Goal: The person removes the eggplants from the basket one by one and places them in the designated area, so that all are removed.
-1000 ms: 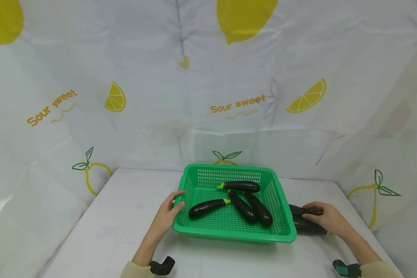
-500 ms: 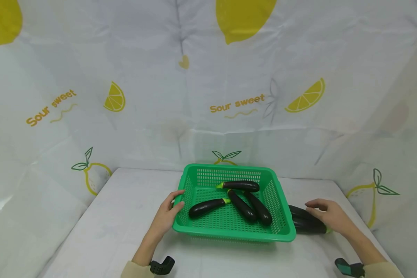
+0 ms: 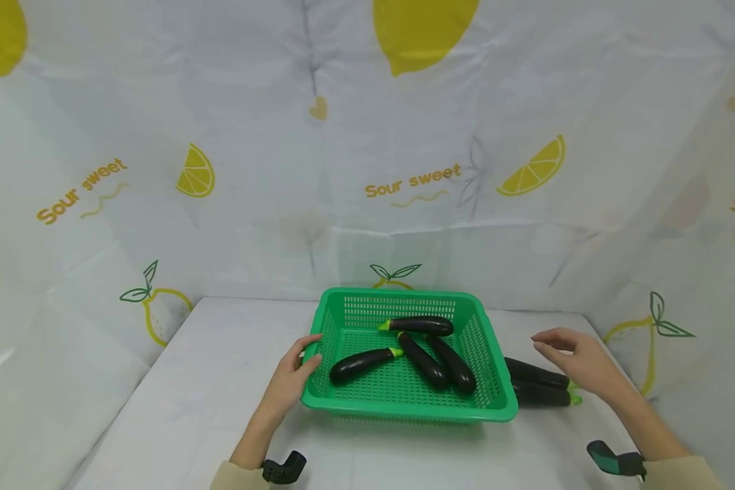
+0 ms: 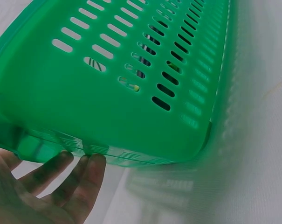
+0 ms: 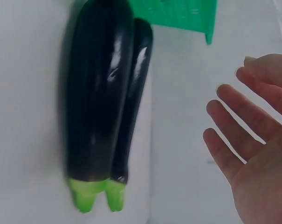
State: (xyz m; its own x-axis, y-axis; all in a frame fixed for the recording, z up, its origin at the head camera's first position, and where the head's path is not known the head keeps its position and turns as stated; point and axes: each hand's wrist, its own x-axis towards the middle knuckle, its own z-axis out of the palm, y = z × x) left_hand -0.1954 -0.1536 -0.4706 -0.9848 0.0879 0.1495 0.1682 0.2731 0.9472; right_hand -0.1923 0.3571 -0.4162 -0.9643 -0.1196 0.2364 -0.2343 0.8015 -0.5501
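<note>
A green plastic basket (image 3: 407, 411) with slotted walls stands on the table, holding several glossy dark eggplants (image 3: 360, 365) with green stems. My left hand (image 3: 292, 373) holds the basket's left rim. In the left wrist view, the left hand's fingertips (image 4: 95, 163) meet the basket's outer wall. Two more eggplants (image 5: 101, 93) lie side by side on the table, right of the basket, and the basket hides their far ends in the head view. My right hand (image 3: 578, 361), holding nothing, hovers beside and above that pair with its fingers loosely bent.
The table (image 3: 177, 408) has a white cover. Behind it and along both sides hangs a white curtain (image 3: 251, 252) printed with lemons and lettering. Dark wrist-worn devices (image 3: 615, 461) sit by the sleeves.
My right hand has let go of the eggplants beside the basket and lifted up, baring both green stems. The left hand stays on the rim. The head view has shifted slightly.
</note>
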